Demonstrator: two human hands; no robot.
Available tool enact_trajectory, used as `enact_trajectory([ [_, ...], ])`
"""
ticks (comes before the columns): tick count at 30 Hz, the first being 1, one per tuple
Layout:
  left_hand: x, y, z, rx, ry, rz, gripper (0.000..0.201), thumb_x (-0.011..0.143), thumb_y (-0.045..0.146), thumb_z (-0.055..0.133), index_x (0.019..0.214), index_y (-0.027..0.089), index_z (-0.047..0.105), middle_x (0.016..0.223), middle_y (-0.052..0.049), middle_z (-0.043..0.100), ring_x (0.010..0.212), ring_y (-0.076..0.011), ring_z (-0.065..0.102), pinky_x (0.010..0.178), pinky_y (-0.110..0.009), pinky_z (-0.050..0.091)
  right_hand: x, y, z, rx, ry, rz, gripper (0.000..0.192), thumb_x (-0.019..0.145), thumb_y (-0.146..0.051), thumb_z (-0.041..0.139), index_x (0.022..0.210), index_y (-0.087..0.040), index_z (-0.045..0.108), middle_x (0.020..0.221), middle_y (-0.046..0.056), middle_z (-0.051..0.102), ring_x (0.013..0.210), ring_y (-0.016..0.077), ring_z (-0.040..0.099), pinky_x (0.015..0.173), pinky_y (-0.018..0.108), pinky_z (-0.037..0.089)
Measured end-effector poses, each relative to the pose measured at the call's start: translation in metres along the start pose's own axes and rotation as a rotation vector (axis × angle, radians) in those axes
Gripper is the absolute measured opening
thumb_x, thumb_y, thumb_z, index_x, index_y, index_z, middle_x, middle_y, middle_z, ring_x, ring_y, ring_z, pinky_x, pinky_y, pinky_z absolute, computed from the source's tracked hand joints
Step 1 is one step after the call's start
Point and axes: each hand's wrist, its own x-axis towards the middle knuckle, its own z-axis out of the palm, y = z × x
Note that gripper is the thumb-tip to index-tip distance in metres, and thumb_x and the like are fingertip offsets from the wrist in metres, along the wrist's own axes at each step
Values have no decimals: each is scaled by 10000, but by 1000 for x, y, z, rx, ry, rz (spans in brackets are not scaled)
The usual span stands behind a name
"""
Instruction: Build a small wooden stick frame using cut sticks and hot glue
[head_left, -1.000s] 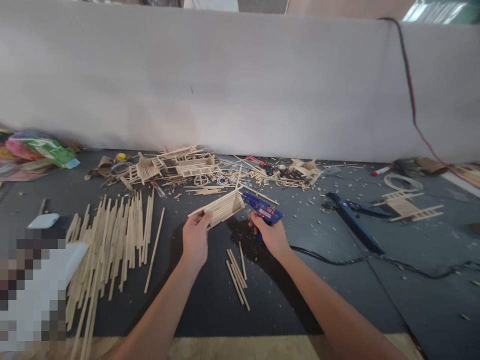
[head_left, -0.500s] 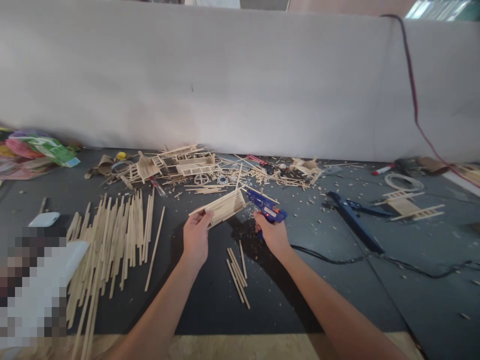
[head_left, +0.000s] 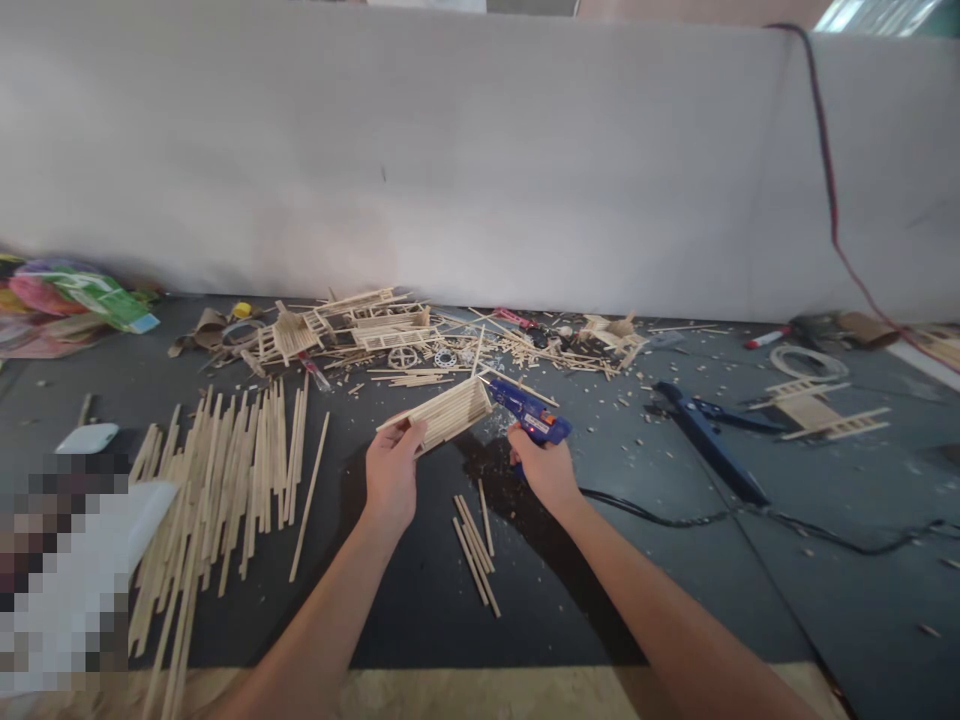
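Wooden sticks [head_left: 474, 545], a small loose bunch, lie on the dark mat [head_left: 420, 600] just below and between my two hands. My left hand [head_left: 391, 478] is closed on the near end of a stick panel [head_left: 444, 413], a flat piece made from many thin sticks glued side by side; the panel goes up and to the right from this hand, lifted a little above the mat. My right hand [head_left: 546, 468] is closed around the handle of a blue glue gun [head_left: 529, 412]. The nozzle of the gun points to the left and meets the far right end of the panel. A black cable [head_left: 675, 518] runs from the right hand away to the right. To the left of my left hand I see a wide row of long sticks [head_left: 225, 480] lying almost parallel. To the right of the right hand, well apart, lies a dark blue tool [head_left: 709, 440]. Further behind both hands, near the grey wall [head_left: 450, 160], there is a heap of small stick frames and cut pieces [head_left: 360, 330].
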Motion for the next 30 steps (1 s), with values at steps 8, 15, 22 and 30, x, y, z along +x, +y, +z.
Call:
enact_trajectory([
  [8, 0, 1, 2, -4, -6, -3, 273, 614, 223, 700, 858, 130, 621, 765, -27, 646, 731, -146, 593, 730, -284, 431, -2, -5, 0, -40, 7, 24, 145, 633, -300, 524, 540, -193, 490, 424, -49, 477, 447, 130, 478, 492, 244, 384],
  [15, 0, 0, 2, 3, 13, -3, 284, 596, 241, 714, 843, 134, 623, 751, -24, 645, 733, -154, 596, 726, -289, 432, -3, -6, -1, -45, -33, 7, 148, 629, -284, 519, 515, -207, 463, 435, -44, 474, 461, 133, 470, 492, 245, 389],
  [22, 0, -1, 0, 6, -1, 4, 299, 598, 254, 713, 855, 129, 625, 777, -38, 656, 759, -170, 607, 754, -313, 435, -7, -11, -1, -54, -49, 6, 143, 615, -275, 529, 507, -205, 466, 432, -46, 469, 457, 124, 446, 474, 237, 359],
  [30, 1, -1, 0, -10, -18, 5, 299, 614, 255, 705, 869, 126, 618, 806, -47, 658, 769, -170, 609, 741, -301, 441, -9, -11, 0, -15, -76, 1, 112, 606, -269, 559, 544, -190, 511, 463, -51, 486, 470, 117, 455, 491, 238, 365],
])
